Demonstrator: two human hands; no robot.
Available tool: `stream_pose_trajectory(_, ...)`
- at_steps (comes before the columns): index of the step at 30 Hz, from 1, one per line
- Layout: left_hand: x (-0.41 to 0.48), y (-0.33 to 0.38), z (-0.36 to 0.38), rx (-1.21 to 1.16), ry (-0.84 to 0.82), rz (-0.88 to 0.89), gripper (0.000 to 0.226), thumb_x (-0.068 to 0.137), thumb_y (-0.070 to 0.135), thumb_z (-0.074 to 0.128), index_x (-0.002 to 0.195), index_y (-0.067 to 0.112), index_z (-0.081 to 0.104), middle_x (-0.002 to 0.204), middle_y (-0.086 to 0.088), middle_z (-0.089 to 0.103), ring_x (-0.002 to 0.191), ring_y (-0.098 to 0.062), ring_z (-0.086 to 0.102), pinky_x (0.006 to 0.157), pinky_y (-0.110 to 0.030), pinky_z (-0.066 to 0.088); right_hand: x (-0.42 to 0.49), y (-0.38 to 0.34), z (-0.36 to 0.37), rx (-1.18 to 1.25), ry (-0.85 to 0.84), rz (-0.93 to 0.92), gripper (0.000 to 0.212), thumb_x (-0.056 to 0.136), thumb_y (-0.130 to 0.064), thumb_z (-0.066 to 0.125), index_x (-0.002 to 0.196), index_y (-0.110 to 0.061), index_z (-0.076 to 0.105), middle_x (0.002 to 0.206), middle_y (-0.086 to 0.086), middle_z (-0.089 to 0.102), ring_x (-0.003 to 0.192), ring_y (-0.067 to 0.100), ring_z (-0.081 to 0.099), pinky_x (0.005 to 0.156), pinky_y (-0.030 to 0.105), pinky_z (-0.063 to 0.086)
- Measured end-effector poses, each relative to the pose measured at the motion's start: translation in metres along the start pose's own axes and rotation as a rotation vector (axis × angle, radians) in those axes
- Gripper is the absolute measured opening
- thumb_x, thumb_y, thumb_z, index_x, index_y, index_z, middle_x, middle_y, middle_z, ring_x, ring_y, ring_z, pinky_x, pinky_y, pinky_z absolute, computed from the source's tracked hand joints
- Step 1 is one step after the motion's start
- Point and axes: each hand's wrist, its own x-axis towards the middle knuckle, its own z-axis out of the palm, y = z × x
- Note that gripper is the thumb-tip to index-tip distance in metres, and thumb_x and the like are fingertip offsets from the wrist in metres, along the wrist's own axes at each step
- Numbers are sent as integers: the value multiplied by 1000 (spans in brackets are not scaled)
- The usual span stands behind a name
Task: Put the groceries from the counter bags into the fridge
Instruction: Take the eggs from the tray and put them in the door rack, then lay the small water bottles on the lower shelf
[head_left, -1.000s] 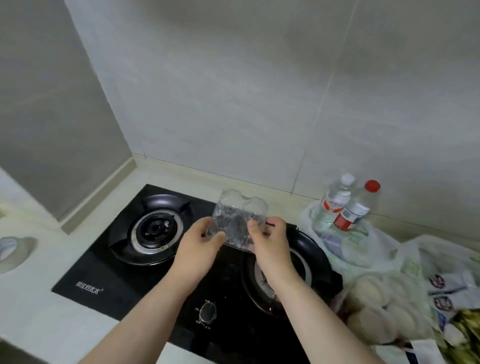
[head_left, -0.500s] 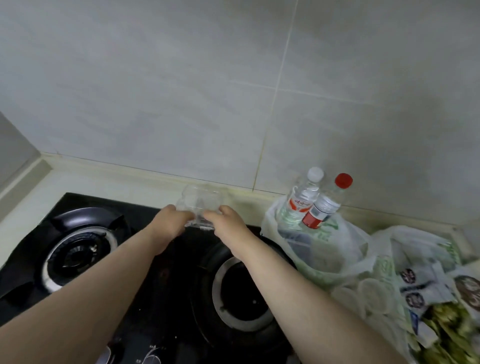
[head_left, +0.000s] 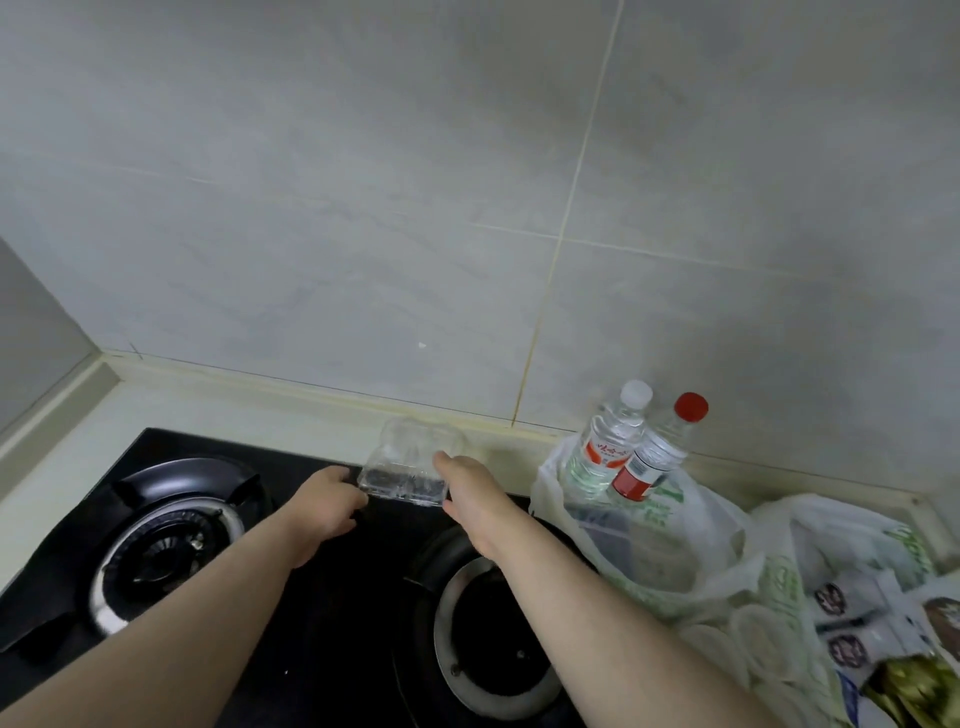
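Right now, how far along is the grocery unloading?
Done: nothing I can confirm; no fridge is in view. In hand: the left hand and right hand hold a clear plastic container at the back edge of the stove. To do: a white-capped bottle and a red-capped bottle stand in a white bag; a second bag beside it holds packets.
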Motion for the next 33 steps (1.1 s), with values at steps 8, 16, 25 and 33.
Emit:
stream_pose_trajectory(8, -61, -26, -17, -55, -62, 117, 28, 93, 0, 53, 120, 2, 57, 112, -20, 59, 104, -28, 58, 93, -44, 50, -92, 28, -11, 26, 125, -202, 32, 100, -20, 47, 131, -21, 56, 116, -12, 54, 119, 13, 50, 110, 40, 41)
stream_pose_trajectory(16, -151, -26, -10, 15, -218, 386, 21, 93, 4, 55, 112, 10, 62, 98, -4, 65, 94, -19, 62, 86, -35, 49, -205, 38, -28, -17, 236, -309, 25, 96, -22, 50, 117, -28, 62, 120, -4, 60, 105, 12, 60, 100, 39, 51)
stream_pose_trajectory(25, -206, -45, 12, -42, -294, 532, 16, 93, 6, 57, 98, 18, 66, 99, -4, 68, 94, -20, 63, 85, -36, 50, -295, 86, -50, 116, 359, -259, 20, 98, -15, 55, 117, -17, 61, 105, 2, 61, 93, 13, 61, 80, 23, 54)
stream_pose_trajectory(33, -251, -53, 68, -7, -359, 532, 16, 94, 8, 58, 94, 20, 68, 95, -3, 69, 92, -17, 65, 88, -35, 52, -346, 116, -124, 250, 552, -255, 13, 95, -13, 60, 102, -20, 68, 113, 7, 68, 97, 21, 66, 83, 33, 57)
